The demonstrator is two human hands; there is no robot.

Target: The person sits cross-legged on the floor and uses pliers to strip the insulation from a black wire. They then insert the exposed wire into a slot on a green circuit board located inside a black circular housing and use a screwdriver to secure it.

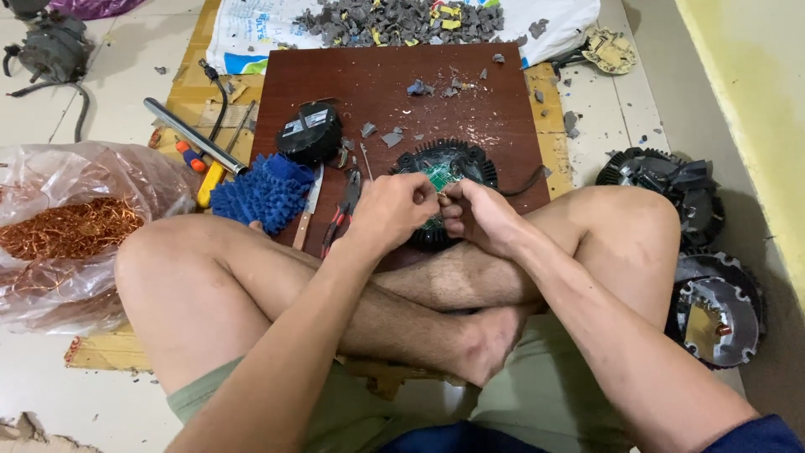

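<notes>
Both hands meet at the centre of the frame over a round black finned housing [444, 168] with a green circuit board [439, 174] set in its middle. The left hand [387, 210] is curled nearly shut, its fingertips pinching something too small to make out at the board's near edge. The right hand [476, 216] is likewise clenched, thumb and fingers pressed against the left hand's, seemingly gripping the same small part.

Judging from this grip, the fingers could slip off the tiny piece and scrape against the housing's fins, or the board could crack if pulled unevenly.

The housing rests on a dark red wooden board [335, 84], partly on the person's crossed legs. Just left of the hands lie pliers [344, 210], a knife [309, 210] and a blue shaggy cloth [264, 193]. At the far left sits a plastic bag of copper wire [71, 226]; grey scrap pieces [394, 21] pile up at the top.
</notes>
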